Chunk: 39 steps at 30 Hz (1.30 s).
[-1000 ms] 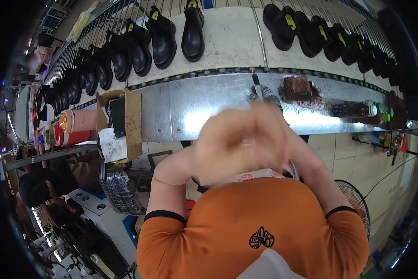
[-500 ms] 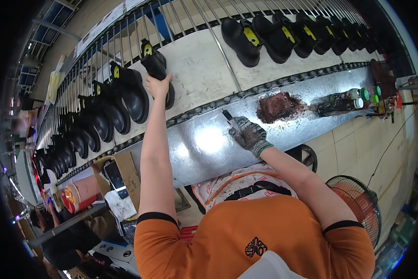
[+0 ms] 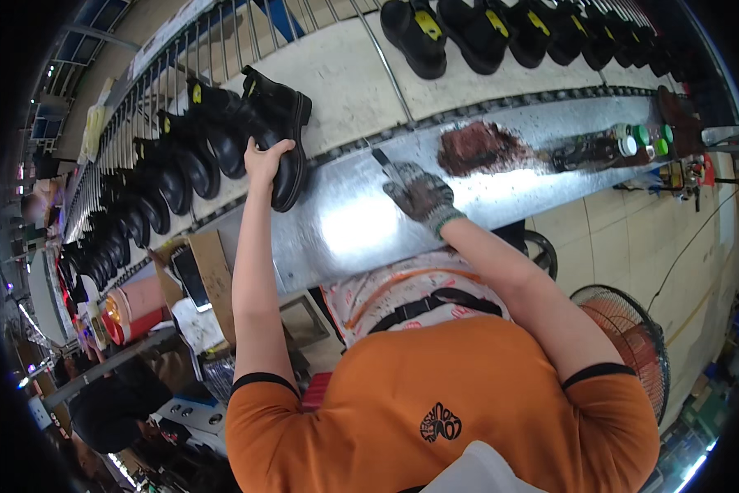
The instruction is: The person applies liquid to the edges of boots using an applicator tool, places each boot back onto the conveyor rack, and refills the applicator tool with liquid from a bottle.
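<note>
Left hand (image 3: 264,161), bare, grips black boot (image 3: 276,123) between thumb and fingers, beside boot row (image 3: 195,168), above bench (image 3: 299,259); toe toward wearer, sole rightward, long axis near-to-far. Gloved right hand (image 3: 421,194): fingers closed round slim tool (image 3: 380,156), slanting away, leftward.

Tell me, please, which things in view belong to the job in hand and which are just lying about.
Likely the job's: black boot, in the left hand; slim tool, in the gloved right hand; other boots.

Apparently lying about: fan; cardboard box; pink container.
</note>
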Available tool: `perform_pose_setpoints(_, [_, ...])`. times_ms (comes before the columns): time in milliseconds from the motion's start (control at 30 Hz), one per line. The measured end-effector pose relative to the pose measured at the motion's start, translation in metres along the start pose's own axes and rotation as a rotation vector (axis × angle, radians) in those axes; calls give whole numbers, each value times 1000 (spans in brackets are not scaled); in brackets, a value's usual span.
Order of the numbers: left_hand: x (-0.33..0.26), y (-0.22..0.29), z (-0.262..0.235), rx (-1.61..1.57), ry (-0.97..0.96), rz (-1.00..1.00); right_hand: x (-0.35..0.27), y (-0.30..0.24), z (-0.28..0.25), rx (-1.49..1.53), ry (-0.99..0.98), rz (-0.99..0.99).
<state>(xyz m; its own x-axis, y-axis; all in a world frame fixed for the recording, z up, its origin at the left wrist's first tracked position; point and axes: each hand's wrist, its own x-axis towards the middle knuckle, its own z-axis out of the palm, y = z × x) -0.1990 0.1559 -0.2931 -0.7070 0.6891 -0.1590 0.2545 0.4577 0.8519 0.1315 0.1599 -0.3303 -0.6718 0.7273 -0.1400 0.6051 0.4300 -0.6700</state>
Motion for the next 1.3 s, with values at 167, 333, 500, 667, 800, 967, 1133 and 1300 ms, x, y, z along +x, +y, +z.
perform_pose_setpoints(167, [-119,15,-5,-72,-100,108,1,-3,-8,21,-1,68])
perform_pose_setpoints(333, [-190,-16,9,245,9,225,-15,-10,-9,-20,100,111])
perform_pose_setpoints(500, [-229,-25,24,237,18,214,-68,35,2,426,281,113])
perform_pose_setpoints(667, [-217,-23,-16,-372,-342,-117,-144,1,-37,959,347,380])
perform_pose_setpoints(800, [-185,23,-11,-599,-159,58,-157,10,-45,1152,508,565])
perform_pose_setpoints(967, [-109,21,17,-760,-517,110,-137,-10,-43,1383,506,467])
perform_pose_setpoints(1133, [-85,22,33,-717,-647,195,-133,-26,-45,1508,551,504])
perform_pose_setpoints(1300, [-108,45,3,-816,-658,201,-141,-19,-50,1311,540,464])
